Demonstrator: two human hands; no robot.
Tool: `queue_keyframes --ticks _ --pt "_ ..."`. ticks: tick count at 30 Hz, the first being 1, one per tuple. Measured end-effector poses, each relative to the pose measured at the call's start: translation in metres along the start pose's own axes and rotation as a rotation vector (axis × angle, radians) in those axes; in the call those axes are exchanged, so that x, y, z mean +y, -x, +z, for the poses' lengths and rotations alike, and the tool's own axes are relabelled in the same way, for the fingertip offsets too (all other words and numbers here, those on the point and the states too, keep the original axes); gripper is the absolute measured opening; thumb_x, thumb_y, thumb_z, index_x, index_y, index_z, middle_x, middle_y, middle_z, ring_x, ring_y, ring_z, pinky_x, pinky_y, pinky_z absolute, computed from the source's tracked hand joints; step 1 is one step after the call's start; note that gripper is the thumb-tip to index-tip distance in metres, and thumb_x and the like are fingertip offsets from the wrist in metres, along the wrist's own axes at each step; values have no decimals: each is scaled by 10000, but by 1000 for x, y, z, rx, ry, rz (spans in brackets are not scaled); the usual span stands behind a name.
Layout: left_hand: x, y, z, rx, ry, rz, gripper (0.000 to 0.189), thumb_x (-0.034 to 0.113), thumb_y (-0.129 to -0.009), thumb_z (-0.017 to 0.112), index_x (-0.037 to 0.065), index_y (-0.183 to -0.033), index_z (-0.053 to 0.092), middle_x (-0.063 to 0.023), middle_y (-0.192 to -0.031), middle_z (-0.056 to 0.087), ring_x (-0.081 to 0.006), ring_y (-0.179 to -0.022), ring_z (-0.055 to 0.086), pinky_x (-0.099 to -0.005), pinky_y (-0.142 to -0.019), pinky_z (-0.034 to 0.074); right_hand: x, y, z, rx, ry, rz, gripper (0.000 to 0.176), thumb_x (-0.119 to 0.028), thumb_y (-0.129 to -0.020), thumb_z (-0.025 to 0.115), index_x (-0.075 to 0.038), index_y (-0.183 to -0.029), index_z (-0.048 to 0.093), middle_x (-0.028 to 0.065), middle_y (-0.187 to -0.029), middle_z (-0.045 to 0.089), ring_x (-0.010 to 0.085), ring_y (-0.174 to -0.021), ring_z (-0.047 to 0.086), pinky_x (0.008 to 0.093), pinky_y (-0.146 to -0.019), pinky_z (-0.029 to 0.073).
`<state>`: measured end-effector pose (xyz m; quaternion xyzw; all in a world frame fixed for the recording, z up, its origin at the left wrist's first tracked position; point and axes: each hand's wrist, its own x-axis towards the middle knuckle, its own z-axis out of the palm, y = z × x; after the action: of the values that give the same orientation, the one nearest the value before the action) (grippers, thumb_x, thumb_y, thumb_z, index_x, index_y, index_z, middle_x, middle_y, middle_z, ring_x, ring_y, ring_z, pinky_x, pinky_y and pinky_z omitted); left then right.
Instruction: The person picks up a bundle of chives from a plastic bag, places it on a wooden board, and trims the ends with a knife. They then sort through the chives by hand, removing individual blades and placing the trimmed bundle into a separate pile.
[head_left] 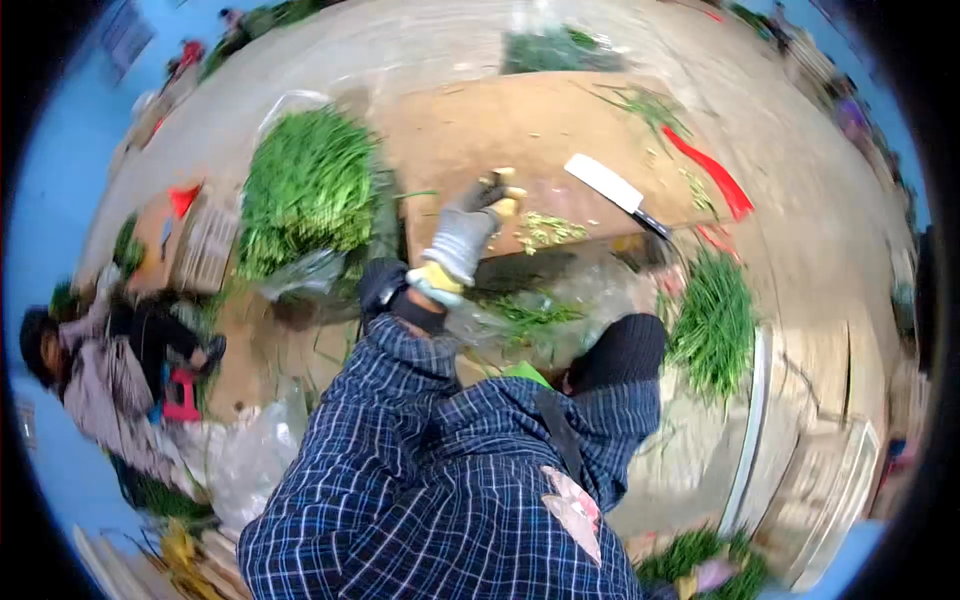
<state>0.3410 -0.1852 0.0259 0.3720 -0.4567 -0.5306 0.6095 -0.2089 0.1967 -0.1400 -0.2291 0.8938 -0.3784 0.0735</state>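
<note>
My left hand (475,225), in a grey and yellow glove, is over the near edge of a brown board (470,125). Its fingers are loosely curled and apart, with nothing visible in them. Pale chopped stem pieces (548,230) lie just right of it. A cleaver (605,183) with a black handle rests farther right. At the bottom right, my right hand (708,576), blurred and gloved, is against a bunch of green stalks (680,560); its fingers cannot be made out. A big pile of green stalks (310,185) stands left of the board.
A red strip (710,175) and loose stalks lie on the board's right side. More greens (715,325) are beside my right knee. A seated person (110,385) is at the left near a pink stool (182,395). Wooden crates (815,500) stand at the lower right.
</note>
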Motion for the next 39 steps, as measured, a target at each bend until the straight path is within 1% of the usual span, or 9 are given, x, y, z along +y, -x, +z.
queue_keyframes --ticks 8,10,14,20,23,26,32,34,39 --pt "39 49 -257 941 -267 217 392 -74 -784 559 -12 -1169 523 -110 -1045 607 -164 -918 582 -240 -785 462 -366 -60 201 -564 104 -951 435 -59 -821 604 -47 -1240 487 136 -1159 573 211 -1053 542 305 -892 427" --pt "46 61 -312 1024 -440 160 370 -22 -787 576 -30 -1153 526 -110 -1034 617 -160 -901 585 -252 -778 464 -426 -34 278 -814 281 -746 427 -85 -822 612 -44 -1229 492 110 -1047 608 187 -940 570 285 -820 450" --pt "91 51 -299 1055 -1138 -317 529 317 -780 623 -51 -1146 521 -228 -1089 596 -318 -991 592 -342 -831 452 -514 96 367 -1351 -368 -645 446 -133 -840 612 -37 -1252 469 101 -1031 582 142 -869 551 254 -756 459" --pt "75 -7 -325 1056 -1247 -603 1011 602 -664 655 -42 -1345 274 -340 -1178 486 -424 -1124 486 -419 -941 401 -593 307 477 -1637 -270 -390 556 -387 -831 615 -15 -1223 484 97 -1168 536 179 -945 521 330 -805 432" --pt "67 -28 -317 940 -1251 -724 1174 586 -628 699 -13 -1409 60 -324 -1263 423 -397 -1152 476 -413 -969 394 -601 366 529 -1636 33 -599 850 -536 -794 589 47 -1335 289 230 -1308 431 329 -1201 439 370 -975 374" --pt "46 -37 -323 939 -1418 -783 1133 487 -624 739 17 -1416 78 -308 -1302 390 -395 -1140 487 -394 -959 414 -607 420 523 -1572 92 -335 853 -508 -823 566 75 -1345 227 247 -1289 443 306 -1220 430 340 -992 361" --pt "58 -23 -360 866 -1224 -757 927 155 -645 687 3 -1401 172 -276 -1164 532 -324 -1034 571 -346 -874 466 -620 430 503 -1413 309 -818 412 -139 -914 447 -29 -1302 363 90 -1212 563 242 -1078 561 333 -847 453" --pt "57 -14 -396 786 -1190 -744 957 155 -618 726 -1 -1397 191 -248 -1182 536 -306 -1029 573 -330 -871 465 -605 414 519 -1579 -53 -667 834 -318 -723 748 64 -1312 300 215 -1098 592 267 -1022 579 324 -853 445" --pt "73 -9 -355 748 -1168 -604 917 206 -645 731 65 -1401 231 -248 -1181 536 -339 -1076 543 -336 -927 425 -609 422 512 -1630 26 -499 985 -518 -748 647 47 -1390 158 253 -1368 339 337 -1292 314 364 -1039 274"
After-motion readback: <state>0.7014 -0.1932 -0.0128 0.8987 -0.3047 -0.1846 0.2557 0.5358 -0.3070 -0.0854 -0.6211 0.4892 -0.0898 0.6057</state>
